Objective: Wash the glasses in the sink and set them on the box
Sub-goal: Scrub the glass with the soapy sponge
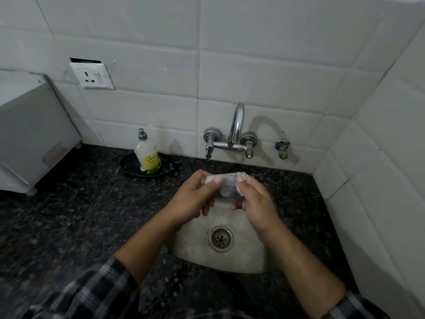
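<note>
A clear glass (226,186) lies on its side above the sink (200,247), held between both hands and covered in foam. My left hand (193,199) grips its left end with the thumb on top. My right hand (255,203) wraps its right end, fingers over the rim. The glass sits just below and in front of the tap (236,132). The white box (34,125) stands on the counter at the far left, nothing visible on top of it. Whether water runs from the tap I cannot tell.
A dish soap bottle (147,155) stands on a black tray (128,165) left of the tap. Dark speckled counter (80,215) surrounds the small steel sink with its drain (221,238). White tiled walls close in behind and on the right. A wall socket (92,75) is above the box.
</note>
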